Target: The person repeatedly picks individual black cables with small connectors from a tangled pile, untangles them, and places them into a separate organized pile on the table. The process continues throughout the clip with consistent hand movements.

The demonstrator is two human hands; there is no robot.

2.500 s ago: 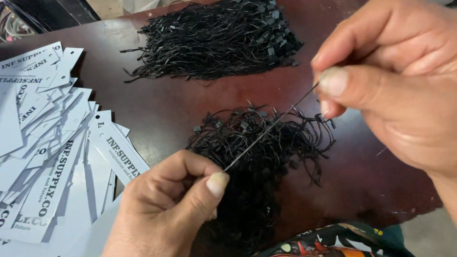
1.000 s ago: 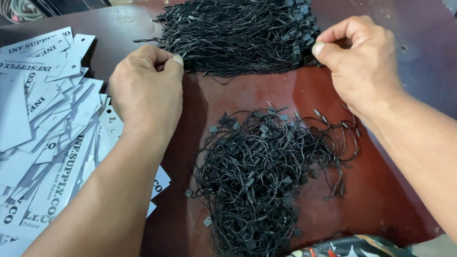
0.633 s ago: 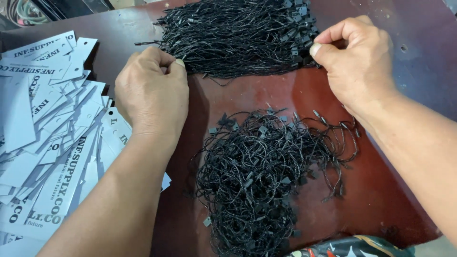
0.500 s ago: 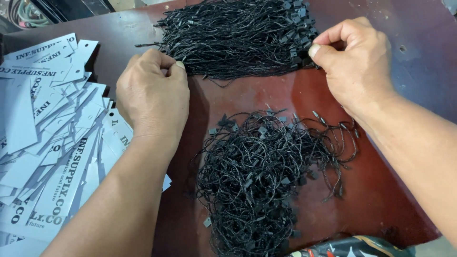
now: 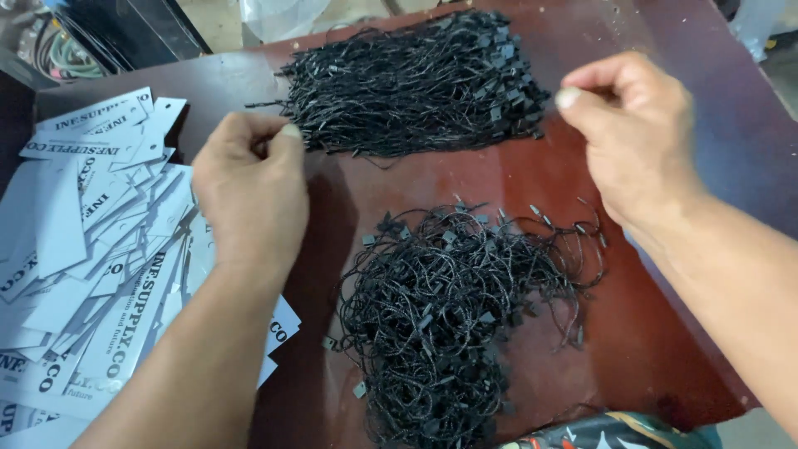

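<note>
Both hands work at the neat bundle of black strings [image 5: 416,83], which lies along the far edge of the dark red table [image 5: 349,199]. The left hand [image 5: 249,187] has its fingers curled together at the bundle's left end, thumb against forefinger as if nipping a strand, though the strand itself is too thin to make out. The right hand [image 5: 636,133] pinches shut at the bundle's right end in the same way (whether anything sits between its fingertips, I cannot tell). The strings there lie combed in one direction, probably so single ones pull free easily.

Nearer the front edge, between the forearms, sits a loose tangled heap of black strings [image 5: 453,312] with small clasps.

Along the left edge spreads a fanned pile of white card tags [image 5: 91,274], oblong, printed in black, some with a punched hole at one end.
</note>
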